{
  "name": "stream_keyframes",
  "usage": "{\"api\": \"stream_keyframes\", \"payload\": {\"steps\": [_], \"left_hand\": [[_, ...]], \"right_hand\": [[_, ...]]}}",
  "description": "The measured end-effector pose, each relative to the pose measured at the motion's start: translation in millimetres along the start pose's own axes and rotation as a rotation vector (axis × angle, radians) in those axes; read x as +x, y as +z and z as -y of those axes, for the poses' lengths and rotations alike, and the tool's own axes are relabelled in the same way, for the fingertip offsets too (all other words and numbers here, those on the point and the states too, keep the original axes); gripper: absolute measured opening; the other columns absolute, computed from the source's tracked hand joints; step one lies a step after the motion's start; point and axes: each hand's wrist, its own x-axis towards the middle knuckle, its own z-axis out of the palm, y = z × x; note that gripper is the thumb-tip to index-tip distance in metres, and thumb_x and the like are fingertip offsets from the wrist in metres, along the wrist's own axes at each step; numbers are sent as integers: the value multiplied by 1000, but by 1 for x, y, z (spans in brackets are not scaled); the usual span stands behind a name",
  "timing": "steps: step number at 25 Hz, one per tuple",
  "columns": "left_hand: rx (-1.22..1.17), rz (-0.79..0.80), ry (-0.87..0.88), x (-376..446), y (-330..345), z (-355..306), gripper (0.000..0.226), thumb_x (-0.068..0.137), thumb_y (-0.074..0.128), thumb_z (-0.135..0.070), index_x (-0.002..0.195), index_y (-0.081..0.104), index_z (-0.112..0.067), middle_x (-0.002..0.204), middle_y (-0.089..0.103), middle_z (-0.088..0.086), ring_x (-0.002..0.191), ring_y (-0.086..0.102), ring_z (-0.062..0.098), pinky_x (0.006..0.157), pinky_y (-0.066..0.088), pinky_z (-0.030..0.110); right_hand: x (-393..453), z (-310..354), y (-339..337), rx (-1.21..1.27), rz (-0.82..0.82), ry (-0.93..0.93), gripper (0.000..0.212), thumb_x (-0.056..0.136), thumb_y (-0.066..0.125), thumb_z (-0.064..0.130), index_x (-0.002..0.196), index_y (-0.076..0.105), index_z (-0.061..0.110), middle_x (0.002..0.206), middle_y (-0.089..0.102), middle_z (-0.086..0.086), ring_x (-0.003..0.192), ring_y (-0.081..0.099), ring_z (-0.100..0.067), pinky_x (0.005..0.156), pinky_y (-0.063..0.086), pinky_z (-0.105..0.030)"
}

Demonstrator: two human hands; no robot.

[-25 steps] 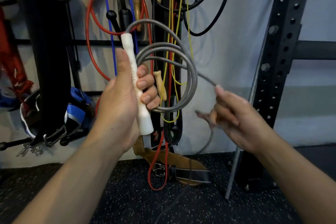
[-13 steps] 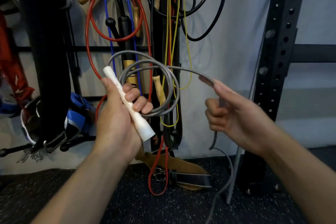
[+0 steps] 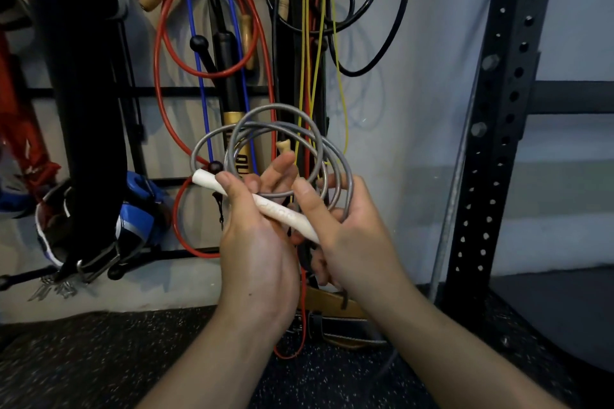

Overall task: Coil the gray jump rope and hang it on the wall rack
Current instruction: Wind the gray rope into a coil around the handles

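The gray jump rope (image 3: 312, 129) is wound into several loops above my hands, in front of the wall rack (image 3: 199, 90). Its white handle (image 3: 282, 209) lies slanted across my left hand (image 3: 255, 242), which grips it with the thumb on top and fingers spread behind the loops. My right hand (image 3: 349, 236) is closed around the right side of the coil, touching the handle's lower end. A loose gray tail drops below my right forearm toward the floor.
Red (image 3: 162, 76), blue, yellow and black ropes (image 3: 392, 26) hang on the rack with wooden handles. A black strap (image 3: 83, 109) and blue glove (image 3: 133, 219) hang at left. A perforated black steel upright (image 3: 491, 143) stands right. A leather belt (image 3: 332, 305) lies on the speckled floor.
My right hand has swung left, bringing another turn of rope onto the coil, and now meets my left hand. The handle has tilted flatter and the coil has gained a loop.
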Motion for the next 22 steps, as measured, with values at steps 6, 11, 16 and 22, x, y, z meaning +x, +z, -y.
{"api": "stream_keyframes", "payload": {"steps": [6, 11, 16, 22], "left_hand": [[267, 270, 17, -1, -13, 12, 44, 100, 40, -61, 92, 80, -44, 138, 72, -8, 136, 60, 18, 120, 32, 56], [322, 341, -124, -3, -27, 2, 36, 95, 62, -44, 117, 77, -20, 135, 74, 2, 130, 65, 19, 114, 40, 53], [540, 312, 18, 14, -33, -47, 71, 70, 82, -33, 136, 56, -32, 127, 77, -10, 119, 71, 14, 102, 54, 39], [1807, 749, 386, -4, 7, -66, 92, 47, 67, -90, 130, 38, -64, 126, 60, -37, 108, 58, -8, 82, 47, 25]], "right_hand": [[-4, 10, -10, 263, -99, 121, 29, 86, 73, 52, 70, 71, 27, 53, 53, -3, 29, 37, -4, 31, 27, -15], [12, 18, -40, -96, -98, -46, 21, 92, 73, 26, 75, 72, 14, 47, 58, 3, 33, 44, 0, 35, 33, -13], [20, 43, -72, -697, 93, -151, 25, 92, 73, 25, 74, 71, 7, 58, 65, -16, 41, 46, -7, 40, 35, -15], [11, 56, -59, -1040, 362, -219, 27, 82, 71, 30, 60, 56, 23, 55, 55, 4, 47, 45, -6, 47, 38, -18]]}}
